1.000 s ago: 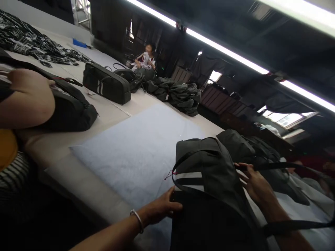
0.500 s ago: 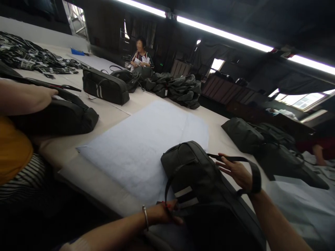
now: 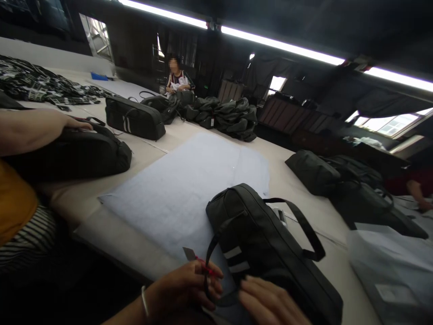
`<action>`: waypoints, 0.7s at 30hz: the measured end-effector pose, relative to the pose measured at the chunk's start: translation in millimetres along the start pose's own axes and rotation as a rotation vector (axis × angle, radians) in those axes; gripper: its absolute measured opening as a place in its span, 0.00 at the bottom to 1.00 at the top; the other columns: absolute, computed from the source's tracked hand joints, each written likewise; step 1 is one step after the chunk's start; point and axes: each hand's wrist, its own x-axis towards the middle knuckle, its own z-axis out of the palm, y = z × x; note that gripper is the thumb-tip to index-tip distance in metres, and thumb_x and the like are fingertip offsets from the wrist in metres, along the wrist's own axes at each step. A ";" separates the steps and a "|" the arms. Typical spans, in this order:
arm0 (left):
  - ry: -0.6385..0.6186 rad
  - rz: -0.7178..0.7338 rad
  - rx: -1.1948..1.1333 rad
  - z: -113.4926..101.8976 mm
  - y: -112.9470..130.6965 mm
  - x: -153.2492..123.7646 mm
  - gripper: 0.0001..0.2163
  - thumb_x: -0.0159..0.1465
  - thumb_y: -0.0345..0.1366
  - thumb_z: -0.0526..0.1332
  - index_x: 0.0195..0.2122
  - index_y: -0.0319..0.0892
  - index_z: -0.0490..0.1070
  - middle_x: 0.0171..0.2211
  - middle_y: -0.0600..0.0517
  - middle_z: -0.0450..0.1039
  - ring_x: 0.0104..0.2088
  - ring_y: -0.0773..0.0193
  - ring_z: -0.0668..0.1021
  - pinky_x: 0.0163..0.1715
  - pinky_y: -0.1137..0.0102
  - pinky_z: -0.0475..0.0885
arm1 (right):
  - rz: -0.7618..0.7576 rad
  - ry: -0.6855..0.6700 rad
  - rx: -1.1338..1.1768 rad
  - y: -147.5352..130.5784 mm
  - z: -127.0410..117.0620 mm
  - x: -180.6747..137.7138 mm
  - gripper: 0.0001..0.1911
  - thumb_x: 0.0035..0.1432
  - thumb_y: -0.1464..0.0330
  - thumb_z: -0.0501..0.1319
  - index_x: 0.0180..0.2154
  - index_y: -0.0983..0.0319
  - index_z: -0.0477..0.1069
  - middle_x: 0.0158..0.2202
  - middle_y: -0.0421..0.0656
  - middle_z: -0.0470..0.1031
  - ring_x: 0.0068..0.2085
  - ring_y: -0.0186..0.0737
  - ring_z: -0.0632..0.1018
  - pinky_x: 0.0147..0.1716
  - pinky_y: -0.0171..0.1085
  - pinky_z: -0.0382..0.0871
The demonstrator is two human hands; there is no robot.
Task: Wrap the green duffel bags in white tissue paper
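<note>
- Dark bag [image 3: 274, 248]: across pale sheet's [image 3: 176, 189] near right edge.
- Your left hand [image 3: 192, 284]: at sheet's near edge, fingers bent by red cord [image 3: 211, 271]; pinch unclear.
- Your right hand [image 3: 272, 304]: nearer you than sheet, fingers together; grip hidden.

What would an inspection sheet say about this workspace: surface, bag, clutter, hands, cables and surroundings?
Surface: pale table, partly covered by a bluish-white sheet.
Bag: dark, pale stripes on one side.
Clutter: other dark bags, patterned heap, translucent plastic.
Hands: left hand at the red tag cord, grip unclear; right hand by the bag, contact unclear.
Cables: nothing seen.
Surroundings: co-workers left, across the table and far right; tube lights; windows.
</note>
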 end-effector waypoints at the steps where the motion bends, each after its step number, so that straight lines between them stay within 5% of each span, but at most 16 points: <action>1: -0.020 0.009 -0.022 6.5 2.1 -1.1 0.18 0.53 0.37 0.72 0.44 0.38 0.73 0.34 0.47 0.76 0.35 0.61 0.79 0.36 0.67 0.75 | -0.092 -0.022 -0.098 -1.1 20.1 0.7 0.22 0.60 0.52 0.61 0.53 0.51 0.71 0.46 0.45 0.80 0.45 0.52 0.80 0.43 0.46 0.75; 4: -0.056 0.013 0.081 20.6 18.1 -13.1 0.16 0.55 0.39 0.70 0.42 0.39 0.73 0.32 0.49 0.76 0.30 0.63 0.79 0.32 0.71 0.73 | -0.234 -0.084 -0.320 -1.5 43.1 11.5 0.15 0.61 0.55 0.60 0.45 0.56 0.75 0.29 0.43 0.81 0.28 0.44 0.79 0.31 0.39 0.74; 7: -0.016 0.083 0.498 34.6 43.9 -29.3 0.11 0.59 0.41 0.66 0.35 0.38 0.75 0.24 0.52 0.74 0.24 0.65 0.75 0.27 0.72 0.69 | 0.041 -0.194 -0.164 -16.8 6.5 26.1 0.08 0.57 0.64 0.64 0.41 0.54 0.75 0.31 0.38 0.80 0.31 0.39 0.79 0.33 0.34 0.71; 9: 0.120 0.367 0.813 51.2 62.3 -33.0 0.10 0.61 0.42 0.66 0.37 0.40 0.76 0.28 0.51 0.75 0.29 0.61 0.76 0.31 0.69 0.71 | 0.308 -0.221 0.047 -35.1 -33.7 35.4 0.14 0.55 0.66 0.65 0.45 0.52 0.74 0.37 0.37 0.80 0.37 0.40 0.79 0.37 0.33 0.70; 11: 0.208 0.782 1.089 74.6 79.3 -25.4 0.18 0.60 0.44 0.67 0.49 0.45 0.73 0.45 0.46 0.76 0.47 0.52 0.76 0.48 0.62 0.70 | 0.462 -0.206 0.230 -51.7 -69.9 44.4 0.11 0.55 0.63 0.64 0.42 0.54 0.75 0.36 0.37 0.78 0.36 0.39 0.77 0.35 0.33 0.69; 14: -0.014 1.137 1.430 110.0 101.0 8.4 0.27 0.64 0.44 0.65 0.63 0.50 0.61 0.62 0.47 0.64 0.65 0.48 0.60 0.65 0.54 0.49 | 0.475 -0.136 0.378 -62.4 -102.6 56.3 0.12 0.56 0.57 0.65 0.36 0.59 0.76 0.30 0.40 0.76 0.32 0.37 0.74 0.32 0.34 0.66; 17: -0.136 1.109 1.533 122.7 120.7 58.8 0.14 0.69 0.36 0.58 0.56 0.46 0.66 0.54 0.49 0.72 0.61 0.54 0.67 0.64 0.58 0.51 | 0.445 -0.019 0.498 -57.6 -117.0 63.5 0.19 0.57 0.52 0.63 0.35 0.62 0.75 0.23 0.40 0.72 0.25 0.34 0.69 0.28 0.34 0.62; 21: -0.054 0.926 1.624 91.4 144.0 119.0 0.08 0.65 0.30 0.57 0.44 0.40 0.72 0.45 0.48 0.75 0.48 0.55 0.76 0.52 0.64 0.66 | 0.469 0.192 0.595 -45.1 -131.4 61.6 0.19 0.56 0.52 0.65 0.34 0.64 0.74 0.18 0.36 0.64 0.21 0.30 0.62 0.23 0.33 0.54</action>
